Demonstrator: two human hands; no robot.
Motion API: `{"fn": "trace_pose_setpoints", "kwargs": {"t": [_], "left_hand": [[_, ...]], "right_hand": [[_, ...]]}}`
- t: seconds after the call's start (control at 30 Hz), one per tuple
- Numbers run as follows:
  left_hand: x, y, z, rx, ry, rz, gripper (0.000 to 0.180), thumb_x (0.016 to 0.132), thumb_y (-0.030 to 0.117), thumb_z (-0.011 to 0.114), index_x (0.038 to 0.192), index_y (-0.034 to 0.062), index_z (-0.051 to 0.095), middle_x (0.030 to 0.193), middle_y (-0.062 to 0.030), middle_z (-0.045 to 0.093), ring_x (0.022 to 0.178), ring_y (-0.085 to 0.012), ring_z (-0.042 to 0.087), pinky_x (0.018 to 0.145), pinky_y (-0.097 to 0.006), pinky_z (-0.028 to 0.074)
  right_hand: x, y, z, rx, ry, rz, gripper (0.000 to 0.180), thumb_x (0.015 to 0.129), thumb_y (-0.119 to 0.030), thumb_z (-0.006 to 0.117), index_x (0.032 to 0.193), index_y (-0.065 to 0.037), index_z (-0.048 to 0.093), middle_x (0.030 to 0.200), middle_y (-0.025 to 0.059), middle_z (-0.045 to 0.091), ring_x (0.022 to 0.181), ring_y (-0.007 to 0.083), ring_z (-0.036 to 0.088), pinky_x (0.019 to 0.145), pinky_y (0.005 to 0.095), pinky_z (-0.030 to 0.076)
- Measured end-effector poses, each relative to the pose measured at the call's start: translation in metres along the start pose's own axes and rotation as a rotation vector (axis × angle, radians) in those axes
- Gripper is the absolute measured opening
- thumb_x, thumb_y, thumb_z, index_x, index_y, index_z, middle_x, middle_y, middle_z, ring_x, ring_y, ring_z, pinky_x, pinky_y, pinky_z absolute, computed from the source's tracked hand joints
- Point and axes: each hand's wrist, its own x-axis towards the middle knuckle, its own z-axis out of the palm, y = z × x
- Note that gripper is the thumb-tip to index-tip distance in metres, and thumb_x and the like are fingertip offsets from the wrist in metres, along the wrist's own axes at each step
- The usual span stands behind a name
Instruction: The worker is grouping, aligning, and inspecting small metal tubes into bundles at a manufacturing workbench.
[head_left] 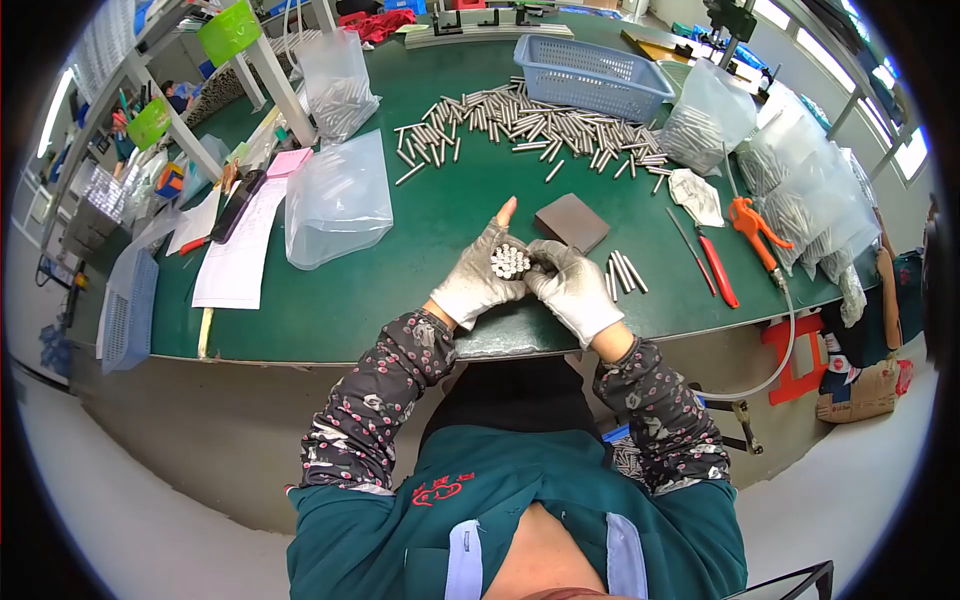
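Note:
A tight bundle of metal pins (509,262) is held near the front of the green table, its round ends facing up. My left hand (474,282), in a pale work glove with a bare thumb tip, is wrapped around it from the left. From the right, my gloved right hand (577,292) closes its curled fingers against the bundle's side; what lies under those fingertips is hidden. Just beyond the hands lies a brown rectangular block (572,221). Several loose pins (626,272) rest side by side to the right of my right hand.
A wide heap of pins (530,122) spreads beneath a blue basket (595,78). Bags of pins (705,120) line the right side. Red-handled pliers (718,268) and an orange air gun (755,232) lie nearer. At left are a plastic bag (340,205) and papers (240,250).

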Motion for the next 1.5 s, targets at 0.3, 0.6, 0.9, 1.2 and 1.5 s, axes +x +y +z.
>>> {"fn": "trace_pose_setpoints", "kwargs": {"t": [0.3, 0.6, 0.9, 1.2, 1.5], "left_hand": [[0.001, 0.007, -0.001, 0.018, -0.031, -0.059, 0.096, 0.059, -0.004, 0.064, 0.137, 0.0203, 0.015, 0.08, -0.0018, 0.056, 0.073, -0.0098, 0.052, 0.072, -0.023, 0.043], [0.002, 0.007, 0.001, 0.043, -0.046, -0.039, 0.095, 0.059, -0.005, 0.061, 0.137, 0.0187, 0.012, 0.077, -0.0017, 0.057, 0.071, -0.0088, 0.052, 0.071, -0.022, 0.044], [0.004, -0.001, -0.001, 0.18, -0.024, 0.197, 0.097, 0.062, -0.009, 0.065, 0.137, 0.0158, 0.01, 0.095, -0.0045, 0.055, 0.08, -0.0091, 0.052, 0.075, -0.024, 0.045], [0.009, -0.011, -0.002, 0.288, 0.018, 0.2, 0.103, 0.062, -0.001, 0.069, 0.137, 0.0136, 0.0, 0.085, -0.005, 0.055, 0.079, -0.0126, 0.053, 0.076, -0.025, 0.044], [0.008, -0.021, -0.008, 0.093, 0.009, 0.189, 0.108, 0.061, -0.005, 0.068, 0.137, 0.0207, -0.004, 0.081, -0.004, 0.055, 0.071, -0.01, 0.052, 0.07, -0.025, 0.046]], "right_hand": [[0.014, 0.01, -0.023, -0.256, 0.199, -0.294, 0.019, 0.071, -0.014, 0.056, 0.088, -0.005, 0.061, 0.083, 0.0119, 0.061, 0.081, 0.0275, 0.058, 0.073, 0.0337, 0.046], [0.043, 0.018, -0.032, -1.088, 0.111, -0.094, 0.069, 0.065, -0.048, 0.059, 0.122, -0.013, 0.042, 0.114, 0.0158, 0.047, 0.107, 0.0282, 0.045, 0.084, 0.0457, 0.033], [0.001, -0.026, -0.044, -0.554, -0.079, -0.73, 0.056, 0.058, -0.024, 0.069, 0.11, -0.011, 0.055, 0.106, 0.0226, 0.05, 0.096, 0.0353, 0.049, 0.085, 0.04, 0.039], [0.001, -0.032, -0.032, -0.559, -0.03, -0.737, 0.042, 0.059, -0.02, 0.063, 0.1, -0.01, 0.06, 0.091, 0.018, 0.054, 0.08, 0.0321, 0.052, 0.074, 0.042, 0.042], [0.014, -0.027, -0.036, -0.641, 0.045, -0.531, 0.046, 0.06, -0.025, 0.065, 0.104, -0.011, 0.059, 0.103, 0.0228, 0.051, 0.094, 0.0358, 0.049, 0.083, 0.0414, 0.039]]}}
